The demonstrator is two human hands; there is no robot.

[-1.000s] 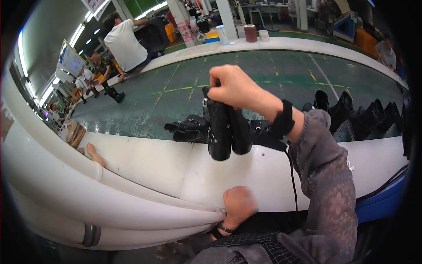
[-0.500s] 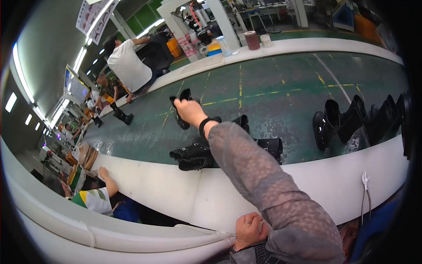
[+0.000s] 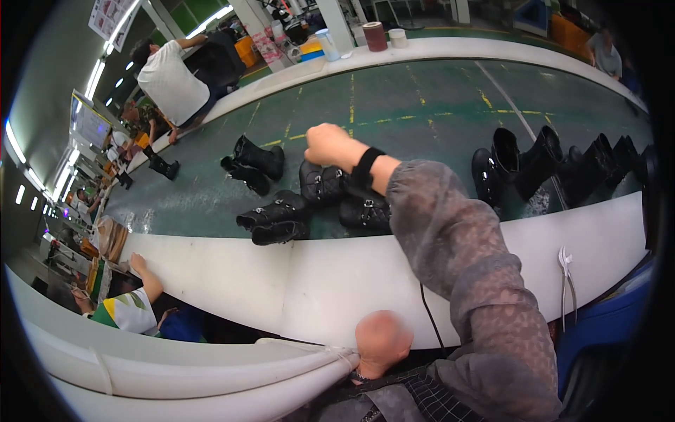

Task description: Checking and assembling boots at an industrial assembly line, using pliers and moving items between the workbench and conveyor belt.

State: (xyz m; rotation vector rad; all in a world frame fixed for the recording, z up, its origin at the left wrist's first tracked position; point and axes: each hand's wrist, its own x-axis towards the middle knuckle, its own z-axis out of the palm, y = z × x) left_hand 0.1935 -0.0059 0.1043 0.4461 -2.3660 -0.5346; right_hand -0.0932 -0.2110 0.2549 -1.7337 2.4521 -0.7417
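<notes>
Two boots (image 3: 260, 159), earlier carried, had been released on the desk (image 3: 415, 137); that placement was judged complete. Right hand (image 3: 329, 145) was seen curled over other boots (image 3: 320, 185), hold indeterminable; left hand (image 3: 382, 339) was fisted, apparently empty.

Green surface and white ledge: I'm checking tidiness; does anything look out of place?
The pliers on the white ledge look odd: their handles seem to jut past its near edge, where they could be knocked. Some black boots on the green surface lie on their sides; no spill shows.

Ceiling tubes (image 3: 93, 79) glare at left, the left grip (image 3: 382, 337) is blurred, and fisheye edges curve into black
</notes>
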